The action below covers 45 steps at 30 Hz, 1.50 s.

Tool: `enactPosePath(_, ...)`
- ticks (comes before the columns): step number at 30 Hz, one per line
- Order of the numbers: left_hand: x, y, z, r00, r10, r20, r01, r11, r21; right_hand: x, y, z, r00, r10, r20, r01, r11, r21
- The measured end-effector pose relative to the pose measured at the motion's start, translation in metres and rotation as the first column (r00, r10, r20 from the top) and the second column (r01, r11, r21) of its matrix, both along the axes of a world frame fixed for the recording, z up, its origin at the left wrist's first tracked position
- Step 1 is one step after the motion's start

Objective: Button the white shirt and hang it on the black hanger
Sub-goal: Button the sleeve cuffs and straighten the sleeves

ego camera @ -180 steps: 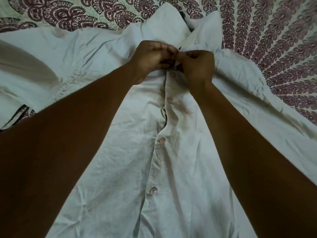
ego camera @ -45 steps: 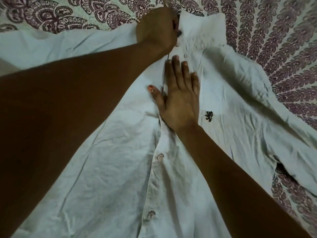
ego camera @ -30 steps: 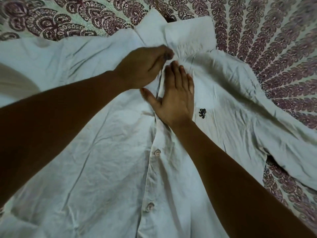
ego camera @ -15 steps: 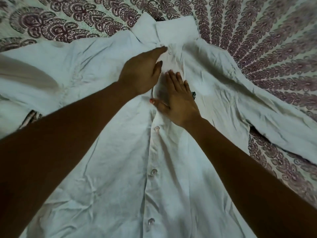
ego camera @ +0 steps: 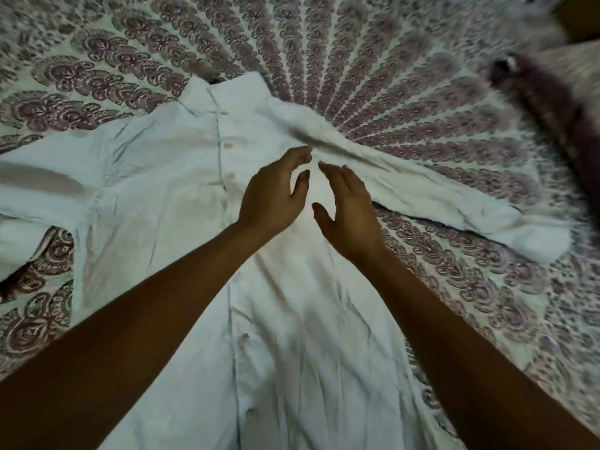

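Note:
The white shirt (ego camera: 156,190) lies flat, front up, on a patterned bedspread, collar (ego camera: 227,95) at the far end. Its button placket (ego camera: 224,147) runs down the middle with buttons showing along it. One sleeve (ego camera: 454,203) stretches out to the right, the other to the left. My left hand (ego camera: 276,193) and my right hand (ego camera: 350,206) hover side by side over the shirt's right chest, fingers straight and relaxed, holding nothing. No black hanger shows in this view.
The maroon-and-white patterned bedspread (ego camera: 389,76) surrounds the shirt. A dark maroon object (ego camera: 552,108) lies blurred at the far right beside a pale pillow-like shape (ego camera: 578,69).
Both hands lifted off the placket near the collar and shifted right over the chest. The view swung right, so the shirt now sits further left.

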<state>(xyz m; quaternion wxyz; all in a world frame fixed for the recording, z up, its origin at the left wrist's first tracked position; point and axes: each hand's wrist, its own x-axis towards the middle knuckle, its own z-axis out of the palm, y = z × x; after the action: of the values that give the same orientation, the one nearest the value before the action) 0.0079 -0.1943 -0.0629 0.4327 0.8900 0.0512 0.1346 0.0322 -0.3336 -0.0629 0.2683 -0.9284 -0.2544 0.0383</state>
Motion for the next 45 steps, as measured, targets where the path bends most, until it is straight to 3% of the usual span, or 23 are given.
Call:
enactPosePath(6,0.012,-0.061,0.001,0.996,-0.065,-0.058,0.063,0.997,-0.033,-0.001,-0.077,0.01,0.996,-0.077,0.047,0.078,0.997,-0.027)
enactPosePath(13,0.036,-0.116,-0.036,0.973,-0.052,-0.224,0.04,0.998,-0.056,0.033,-0.134,-0.035,0.994,-0.099,-0.038,0.096,0.992,-0.079)
enactPosePath(20,0.082,-0.132,-0.088,0.926,0.148,-0.348,-0.049,0.96,0.277,0.116,-0.125,-0.07,0.993,0.06,-0.098,-0.061,0.998,-0.009)
enactPosePath(25,0.111,-0.136,-0.117,0.842,0.302,-0.446,-0.027,0.85,0.526,0.191,-0.097,-0.092,0.982,0.18,-0.061,-0.187,0.975,-0.123)
enactPosePath(27,0.121,-0.14,-0.122,0.862,0.353,-0.364,-0.073,0.797,0.599,0.212,-0.078,-0.098,0.979,0.185,-0.085,-0.196,0.97,-0.141)
enactPosePath(30,0.135,-0.143,-0.129,0.915,0.354,-0.192,-0.129,0.709,0.693,0.226,-0.051,-0.098,0.947,0.214,-0.24,-0.244,0.964,-0.103)
enactPosePath(33,0.141,-0.133,-0.124,0.939,0.305,-0.157,-0.148,0.773,0.617,0.244,-0.039,-0.098,0.905,0.196,-0.376,-0.203,0.979,0.022)
enactPosePath(36,0.143,-0.13,-0.118,0.971,0.215,-0.104,-0.131,0.843,0.522,0.278,-0.048,-0.103,0.899,0.052,-0.435,0.015,0.989,0.15)
enactPosePath(39,0.142,-0.127,-0.123,0.984,0.147,-0.101,-0.082,0.878,0.472,0.304,-0.06,-0.107,0.883,-0.102,-0.459,0.16,0.983,0.09)
enactPosePath(41,0.136,-0.126,-0.134,0.987,0.132,-0.091,-0.075,0.88,0.47,0.314,-0.059,-0.109,0.889,-0.068,-0.452,0.097,0.994,0.04)
enactPosePath(45,0.131,-0.126,-0.14,0.977,0.178,-0.118,-0.104,0.879,0.465,0.292,-0.03,-0.1,0.885,0.19,-0.425,-0.117,0.975,0.192)
